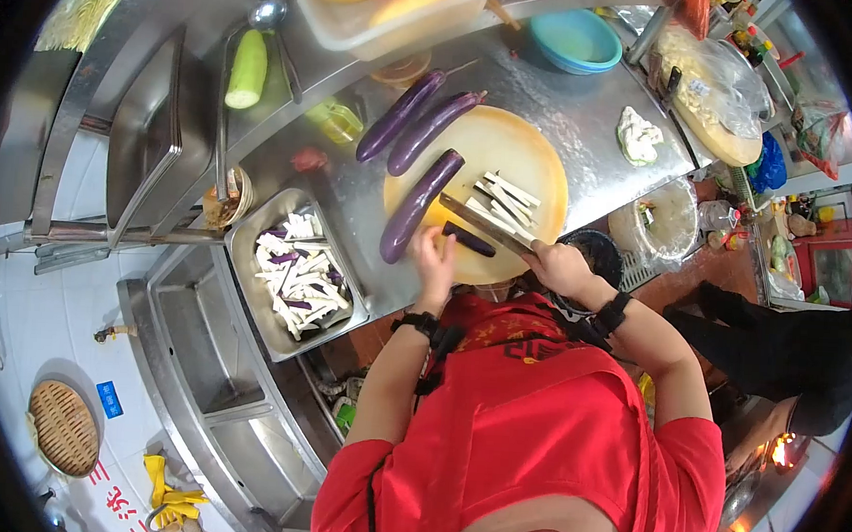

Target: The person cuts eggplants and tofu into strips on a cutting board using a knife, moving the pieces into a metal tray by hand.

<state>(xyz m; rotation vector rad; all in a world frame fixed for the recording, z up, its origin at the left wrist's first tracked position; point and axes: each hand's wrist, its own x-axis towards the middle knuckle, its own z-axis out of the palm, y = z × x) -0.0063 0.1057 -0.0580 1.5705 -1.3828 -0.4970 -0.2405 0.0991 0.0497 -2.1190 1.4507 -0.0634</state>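
My right hand [561, 271] grips the handle of a knife [486, 221], whose blade lies across the round cutting board [538, 147]. My left hand [433, 262] is at the board's lower left edge, fingers apart, its fingertips close to a short dark eggplant piece [469, 239]; whether they touch it is unclear. White eggplant strips [509, 201] lie beyond the blade. A whole eggplant [417, 208] rests on the board's left side. Two more eggplants [400, 115] [433, 133] lie behind it.
A metal tray [358, 313] of cut strips stands left of the board. Sinks [206, 327] are further left. A clear bin [399, 38] and blue bowls [574, 43] are at the back. Another person's dark-clothed legs [759, 346] and a flame [780, 450] are at the right.
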